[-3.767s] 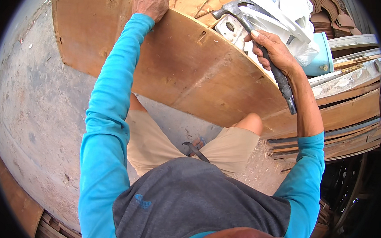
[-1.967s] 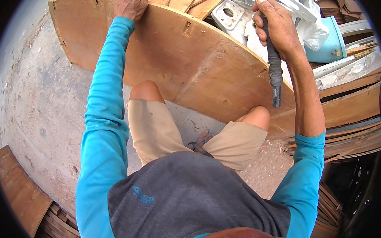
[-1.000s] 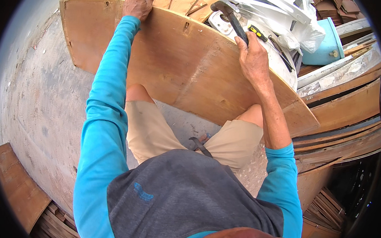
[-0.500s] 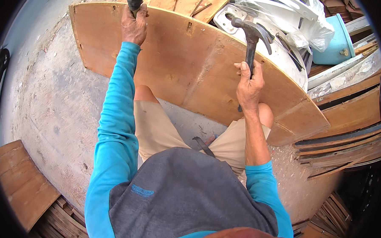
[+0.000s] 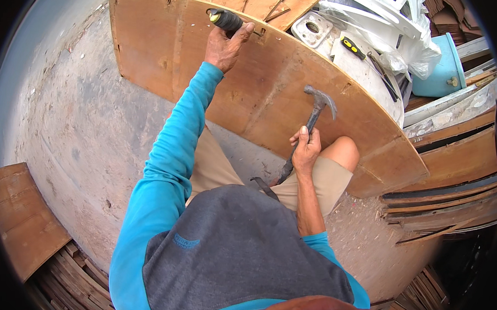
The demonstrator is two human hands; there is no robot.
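Note:
My left hand [image 5: 225, 47] is closed around the black, yellow-ended handle of a screwdriver [image 5: 227, 19]. Its thin shaft reaches to a slot near the top edge of a brown plywood panel [image 5: 223, 89]; whether the tip sits inside the slot I cannot tell. My right hand [image 5: 305, 152] grips a claw hammer [image 5: 316, 111] midway along its dark handle, with the head up and apart from the screwdriver. The panel stands tilted in front of my knees, with several small slots along its rim.
Behind the panel, a yellow-and-black handled tool [image 5: 352, 47] lies on a white surface beside white plastic parts [image 5: 312, 29]. A light-blue container [image 5: 439, 66] stands at the right. Wooden boards are stacked at right [image 5: 459, 151] and lower left [image 5: 71, 279].
My left hand has moved right along the panel's top edge with the screwdriver. My right hand has lowered the hammer toward me and left. The yellow-and-black handled tool has come into sight.

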